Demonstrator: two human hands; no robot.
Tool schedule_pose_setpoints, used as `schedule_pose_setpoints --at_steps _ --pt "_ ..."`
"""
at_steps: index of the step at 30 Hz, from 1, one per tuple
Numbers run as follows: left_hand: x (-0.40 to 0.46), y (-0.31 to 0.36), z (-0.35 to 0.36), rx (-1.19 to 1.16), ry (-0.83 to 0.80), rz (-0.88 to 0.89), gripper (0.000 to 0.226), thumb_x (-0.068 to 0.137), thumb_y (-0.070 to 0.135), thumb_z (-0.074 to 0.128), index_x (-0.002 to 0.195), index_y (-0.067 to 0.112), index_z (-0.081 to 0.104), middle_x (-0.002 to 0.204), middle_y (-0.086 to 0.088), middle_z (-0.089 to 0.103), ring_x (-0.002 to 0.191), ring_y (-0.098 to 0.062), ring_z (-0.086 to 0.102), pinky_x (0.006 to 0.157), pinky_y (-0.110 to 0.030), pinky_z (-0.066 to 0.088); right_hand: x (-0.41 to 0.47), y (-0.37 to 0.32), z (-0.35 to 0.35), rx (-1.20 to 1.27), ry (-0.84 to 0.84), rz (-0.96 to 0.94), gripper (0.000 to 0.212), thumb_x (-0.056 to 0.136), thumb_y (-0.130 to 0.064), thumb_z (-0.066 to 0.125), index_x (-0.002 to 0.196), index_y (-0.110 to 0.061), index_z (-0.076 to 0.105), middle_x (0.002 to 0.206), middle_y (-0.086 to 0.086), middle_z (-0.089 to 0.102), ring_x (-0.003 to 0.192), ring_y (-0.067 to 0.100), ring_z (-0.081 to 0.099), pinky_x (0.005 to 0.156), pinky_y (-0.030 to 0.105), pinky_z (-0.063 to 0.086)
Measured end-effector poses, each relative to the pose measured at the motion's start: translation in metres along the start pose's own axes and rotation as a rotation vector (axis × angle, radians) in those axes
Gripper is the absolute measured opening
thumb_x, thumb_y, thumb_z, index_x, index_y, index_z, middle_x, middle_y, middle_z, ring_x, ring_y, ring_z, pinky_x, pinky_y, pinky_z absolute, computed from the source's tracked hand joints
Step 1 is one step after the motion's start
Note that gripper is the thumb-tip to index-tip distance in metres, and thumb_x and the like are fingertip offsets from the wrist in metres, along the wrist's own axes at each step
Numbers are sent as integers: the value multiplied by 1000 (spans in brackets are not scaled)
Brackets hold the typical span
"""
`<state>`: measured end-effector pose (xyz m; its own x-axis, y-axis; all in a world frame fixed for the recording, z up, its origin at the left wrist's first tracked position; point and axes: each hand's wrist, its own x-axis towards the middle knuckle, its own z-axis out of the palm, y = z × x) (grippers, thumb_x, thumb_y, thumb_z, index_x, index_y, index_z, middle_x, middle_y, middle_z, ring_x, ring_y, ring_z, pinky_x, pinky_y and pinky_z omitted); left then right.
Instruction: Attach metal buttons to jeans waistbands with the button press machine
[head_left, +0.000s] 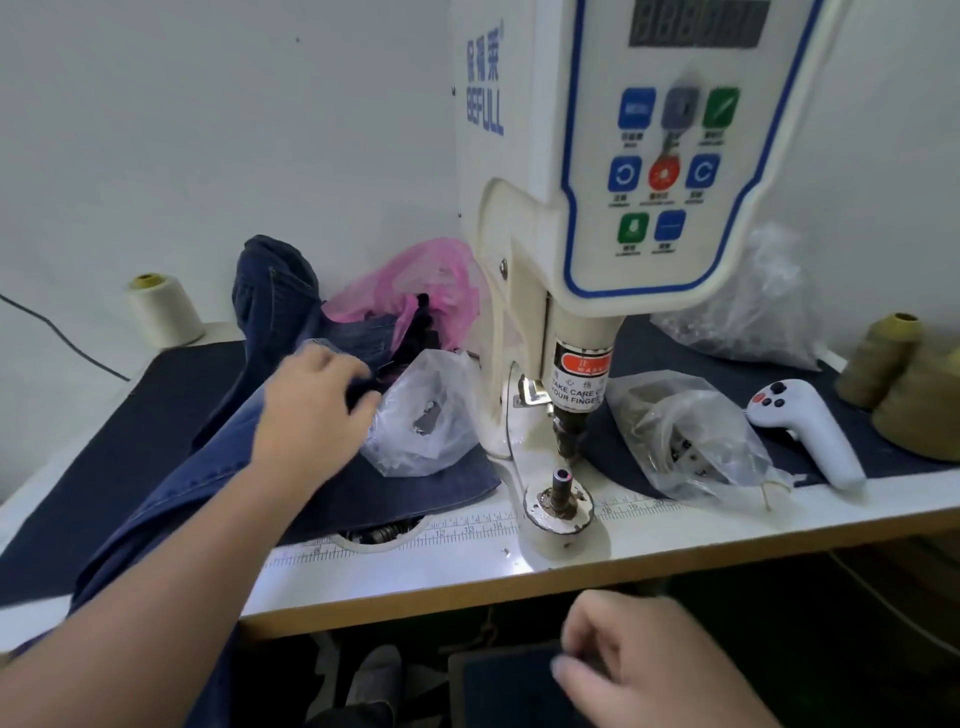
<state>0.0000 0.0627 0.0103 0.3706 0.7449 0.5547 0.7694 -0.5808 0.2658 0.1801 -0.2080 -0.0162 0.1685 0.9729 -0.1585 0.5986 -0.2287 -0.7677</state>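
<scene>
Leftward of the button press machine (597, 260): jeans (218, 467) draped over the table (675, 530), left hand (311, 410) gripping their dark fabric. Right hand (639, 670) below the table edge, fingers curled, grasp indiscernible.

The button press machine (597, 249) is cut off by the top edge, its display digits too blurred to read. The right hand (644, 665) sits below the worktop (467, 566), fingertips blurred, so whether it holds anything cannot be told. What fills the clear plastic bags (691, 436) is too small to make out.
</scene>
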Motion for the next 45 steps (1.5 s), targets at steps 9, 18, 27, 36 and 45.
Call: schedule_pose_setpoints --at_steps 9,18,27,36,45 --pt "9 33 40 226 -588 102 32 101 24 36 120 26 62 112 -2 58 98 -25 57 85 -38 37 3 5 -34 329 231 -77 17 79 -23 77 88 -35 70 66 -2 63 56 5 57 60 20 48" --pt "20 42 42 343 -586 -5 29 92 22 44 111 30 64 74 9 47 64 -12 41 79 -35 30 47 31 -78 -336 740 149 17 92 -14 58 79 -24 62 74 -11 59 69 2 52 56 17 33" --pt "18 51 40 238 -492 -63 25 96 28 44 107 29 66 95 1 64 74 -19 46 84 -36 33 81 51 -100 -648 504 383 23 98 -21 43 109 -18 64 102 5 66 93 27 64 78 36 52" --pt "-8 67 30 -302 -193 -213 15 93 23 52 82 17 60 80 -2 65 79 -27 61 78 -39 51 92 52 -97 -717 522 317 18 96 -22 48 91 -19 65 83 0 59 76 23 57 66 34 48" --pt "-48 112 14 -947 -462 -270 24 89 20 55 65 20 57 50 14 50 48 -3 43 55 -19 41 94 58 -90 -671 469 470 22 104 -31 37 110 -17 54 106 4 61 95 23 57 75 33 42"
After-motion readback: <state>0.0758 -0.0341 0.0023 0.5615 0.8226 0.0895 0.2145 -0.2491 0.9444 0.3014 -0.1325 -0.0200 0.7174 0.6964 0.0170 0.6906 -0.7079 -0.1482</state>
